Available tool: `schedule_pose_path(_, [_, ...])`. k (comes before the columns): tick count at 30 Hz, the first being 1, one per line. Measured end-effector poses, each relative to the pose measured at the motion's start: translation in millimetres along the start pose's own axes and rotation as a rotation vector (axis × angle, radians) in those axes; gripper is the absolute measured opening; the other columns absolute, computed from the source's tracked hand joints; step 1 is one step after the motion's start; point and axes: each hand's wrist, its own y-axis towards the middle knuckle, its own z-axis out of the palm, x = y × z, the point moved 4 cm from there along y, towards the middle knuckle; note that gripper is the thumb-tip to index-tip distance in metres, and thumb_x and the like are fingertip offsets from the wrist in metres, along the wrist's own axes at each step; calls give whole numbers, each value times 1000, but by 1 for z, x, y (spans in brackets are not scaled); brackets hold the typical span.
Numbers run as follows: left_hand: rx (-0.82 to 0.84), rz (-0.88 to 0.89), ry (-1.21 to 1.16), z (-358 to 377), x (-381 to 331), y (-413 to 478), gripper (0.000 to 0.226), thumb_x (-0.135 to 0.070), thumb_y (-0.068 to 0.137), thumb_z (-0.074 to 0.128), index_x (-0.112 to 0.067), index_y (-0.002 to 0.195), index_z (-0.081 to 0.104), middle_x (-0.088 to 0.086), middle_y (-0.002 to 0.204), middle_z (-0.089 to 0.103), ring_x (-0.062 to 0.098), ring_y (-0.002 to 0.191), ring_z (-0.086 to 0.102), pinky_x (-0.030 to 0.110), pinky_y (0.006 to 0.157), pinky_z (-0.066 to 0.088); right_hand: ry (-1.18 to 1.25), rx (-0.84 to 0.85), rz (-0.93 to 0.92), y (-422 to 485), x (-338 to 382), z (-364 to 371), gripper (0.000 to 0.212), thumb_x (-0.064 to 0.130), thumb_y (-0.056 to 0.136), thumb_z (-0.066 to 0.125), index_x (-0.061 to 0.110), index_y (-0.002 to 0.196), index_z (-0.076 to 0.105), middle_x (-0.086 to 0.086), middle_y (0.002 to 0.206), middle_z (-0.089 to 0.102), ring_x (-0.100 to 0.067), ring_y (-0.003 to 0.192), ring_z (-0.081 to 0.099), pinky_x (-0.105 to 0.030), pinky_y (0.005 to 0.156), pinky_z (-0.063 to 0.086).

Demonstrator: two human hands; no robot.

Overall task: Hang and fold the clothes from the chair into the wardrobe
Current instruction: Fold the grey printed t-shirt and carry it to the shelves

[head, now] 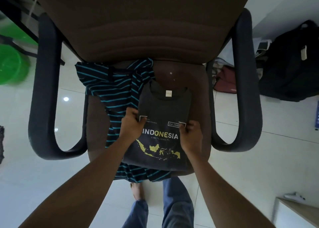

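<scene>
A dark grey T-shirt (164, 107) printed with "INDONESIA" and a yellow map lies flat on the seat of a brown office chair (138, 29), sides folded in, collar toward the backrest. My left hand (133, 126) pinches its left edge at chest height. My right hand (189, 133) pinches the right edge at the same height. Under it and off to the left lies a black shirt with teal stripes (110, 84), spilling over the seat's front edge. The wardrobe is out of view.
Black chair armrests (43, 89) curve out on both sides. A green plastic basin (10, 64) sits on the floor at left. A black backpack (291, 64) and a maroon bag (226, 79) lie at right. A pale wooden edge (296, 210) shows at bottom right.
</scene>
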Motion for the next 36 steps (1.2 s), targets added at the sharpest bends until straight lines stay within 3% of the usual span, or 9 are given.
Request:
schedule_pose_path(2, [44, -25, 59, 1, 18, -22, 17, -21, 91, 68, -16, 98, 54, -3, 83, 62, 9, 73, 58, 19, 58, 40, -71, -59, 4, -25, -18, 0, 28, 38, 94, 63, 12, 105, 65, 5, 94, 67, -9, 80, 62, -18, 67, 46])
schedule_pose_path(6, [102, -44, 126, 4, 45, -44, 10, -17, 89, 70, -19, 98, 65, -7, 88, 63, 12, 85, 59, 22, 72, 42, -64, 70, 50, -52, -33, 16, 28, 37, 97, 59, 12, 107, 69, 7, 95, 66, -7, 79, 58, -8, 64, 36])
schedule_pose_path(11, [155, 24, 135, 8, 45, -48, 26, -6, 86, 69, -18, 109, 71, -9, 97, 63, 6, 91, 56, 16, 80, 42, -82, 100, 202, -43, -34, 34, 26, 44, 98, 49, 24, 90, 64, -6, 100, 67, -29, 98, 64, -49, 89, 52])
schedule_pose_path(15, [122, 16, 103, 7, 53, -52, 31, -2, 81, 71, -21, 106, 70, -6, 95, 67, 10, 88, 62, 20, 78, 48, 188, 88, 227, -51, -35, 23, 26, 33, 106, 38, 13, 106, 54, -3, 92, 65, -21, 89, 66, -31, 70, 51])
schedule_pose_path(20, [132, 32, 62, 10, 57, -51, 35, 2, 81, 64, -27, 101, 66, -6, 95, 69, 12, 88, 65, 10, 72, 44, 274, 152, 232, -48, -37, 23, 34, 46, 103, 40, 16, 113, 55, 5, 92, 66, -10, 86, 64, -17, 65, 43])
schedule_pose_path(25, [136, 27, 96, 11, 61, -48, 37, 3, 84, 55, -24, 107, 66, -4, 98, 69, 11, 87, 62, 9, 70, 44, 437, -28, 232, -37, -27, 22, 35, 42, 105, 38, 17, 110, 62, 0, 93, 73, -16, 85, 72, -31, 72, 57])
schedule_pose_path(28, [151, 45, 135, 10, 62, -46, 42, 4, 83, 53, -20, 116, 64, 1, 108, 68, 15, 96, 62, 18, 79, 46, 364, 43, 198, -26, -14, 26, 20, 28, 102, 50, 16, 107, 64, -5, 96, 73, -20, 87, 71, -34, 73, 57])
schedule_pose_path(31, [150, 67, 170, 9, 62, -46, 45, 4, 83, 53, -19, 121, 61, 5, 114, 68, 22, 103, 63, 26, 86, 49, 370, 43, 280, -16, -10, 19, 30, 30, 106, 41, 9, 104, 62, -8, 94, 70, -22, 85, 68, -32, 69, 52])
schedule_pose_path(36, [183, 29, 193, 14, 64, -46, 44, 1, 82, 54, -18, 122, 57, 7, 114, 65, 25, 104, 62, 32, 87, 50, 56, 115, 221, -12, -29, 7, 32, 32, 107, 34, 11, 106, 58, -8, 100, 66, -23, 90, 63, -33, 74, 45])
